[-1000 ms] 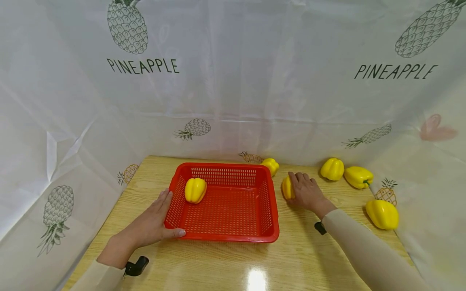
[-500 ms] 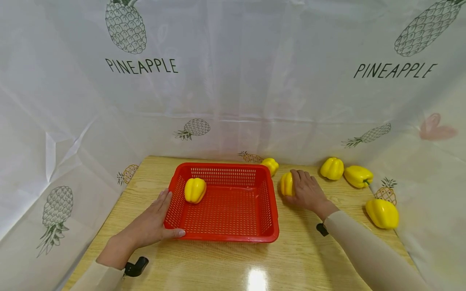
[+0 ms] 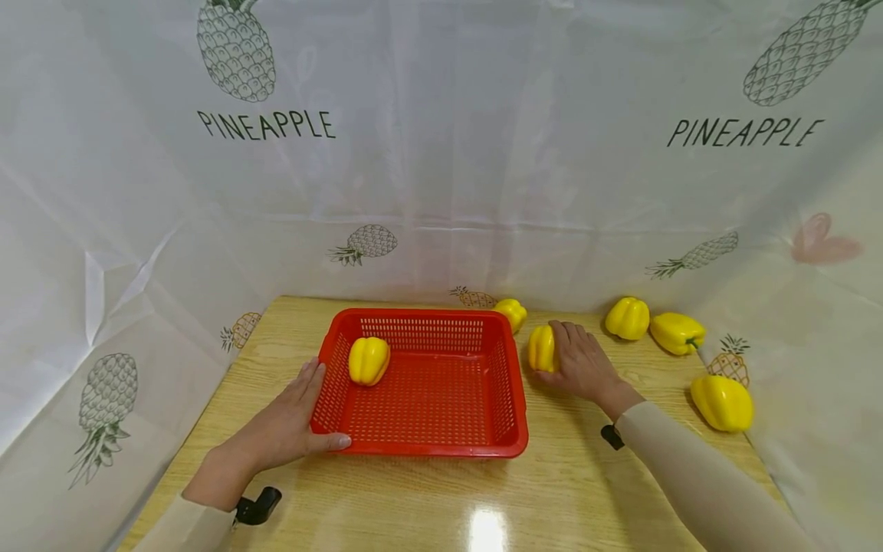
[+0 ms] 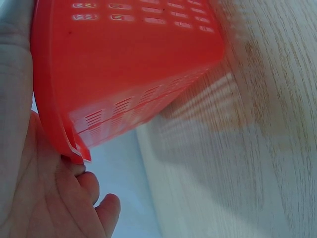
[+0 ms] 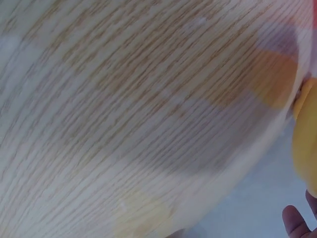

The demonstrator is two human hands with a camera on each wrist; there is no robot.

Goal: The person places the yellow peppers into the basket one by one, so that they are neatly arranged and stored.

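Note:
My left hand (image 3: 283, 422) holds the near left corner of a red plastic basket (image 3: 441, 451), thumb on the front rim and fingers along the left side. In the left wrist view the basket's rim (image 4: 44, 84) lies between thumb and fingers. Inside, at the left, sits one yellow bell pepper (image 3: 369, 361). My right hand (image 3: 586, 364) grips another yellow bell pepper (image 3: 541, 349) just right of the basket. Its fingers hide the pepper's right side. The right wrist view catches only an edge of this pepper (image 5: 306, 139) and some fingertips.
Behind the basket's far right corner stands a yellow bell pepper (image 3: 511, 313). Three more lie on the right: one at the back (image 3: 628, 318), one beside it (image 3: 677, 333), one nearer (image 3: 722, 403). A pineapple-print sheet (image 3: 441, 153) surrounds the wooden table (image 3: 400, 506).
The right hand's grip on the pepper has shifted, and the pepper sits slightly farther left with more of it showing. The left hand and basket stay in place.

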